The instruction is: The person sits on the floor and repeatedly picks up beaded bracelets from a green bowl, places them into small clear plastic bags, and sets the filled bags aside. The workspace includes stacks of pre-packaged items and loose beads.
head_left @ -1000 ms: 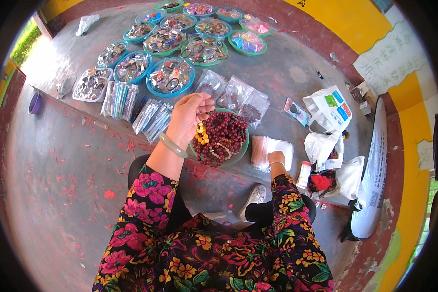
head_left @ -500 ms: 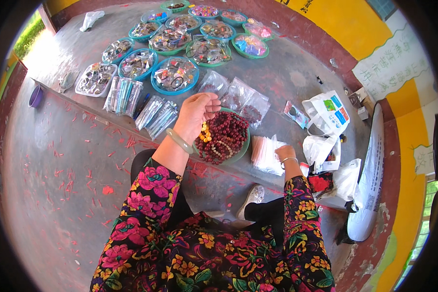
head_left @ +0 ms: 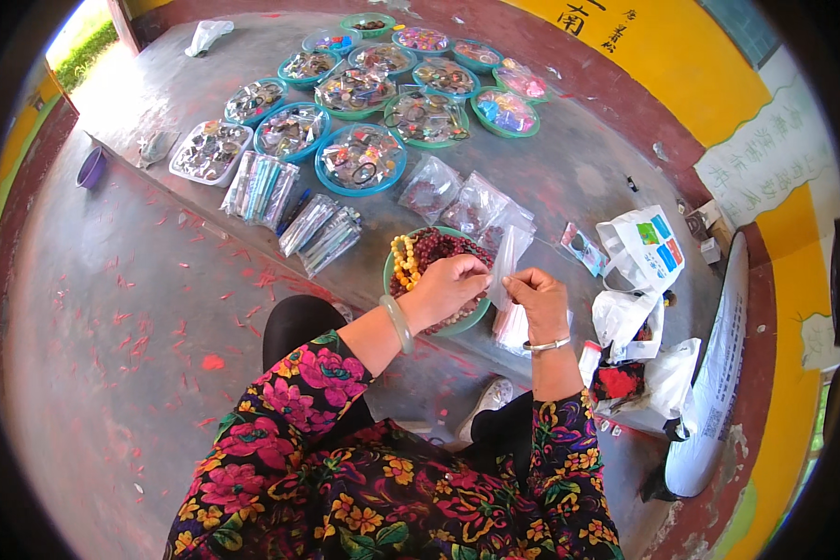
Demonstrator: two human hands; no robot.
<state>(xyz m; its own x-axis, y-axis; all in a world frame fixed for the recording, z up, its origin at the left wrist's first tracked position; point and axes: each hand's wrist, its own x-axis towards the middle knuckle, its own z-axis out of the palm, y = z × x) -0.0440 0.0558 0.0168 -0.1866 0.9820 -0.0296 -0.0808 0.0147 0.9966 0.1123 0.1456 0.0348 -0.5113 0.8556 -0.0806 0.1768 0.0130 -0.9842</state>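
Observation:
My right hand (head_left: 541,303) pinches a clear plastic bag (head_left: 510,254) that stands up from its fingertips. Just left of the bag is my left hand (head_left: 446,291), its thumb and fingers pressed together; whatever they hold, if anything, is too small to make out. Under my left hand sits a green bowl (head_left: 389,273) heaped with dark red bead bracelets (head_left: 436,246). A yellow bead bracelet (head_left: 405,260) lies at the heap's left side. Below my right hand a stack of flat plastic bags (head_left: 511,329) rests on the floor, partly hidden.
Several filled basins (head_left: 361,161) stand farther back, beside a white tray (head_left: 211,152). Bundles of wrapped pens (head_left: 319,224) and bagged bracelets (head_left: 474,207) lie nearer. White carrier bags (head_left: 646,247) are at the right. A step edge (head_left: 238,245) crosses the floor.
My right hand has lifted a plastic bag from the stack and moved up toward the bowl. My left hand has lowered and come right, close to that bag. The view has shifted slightly.

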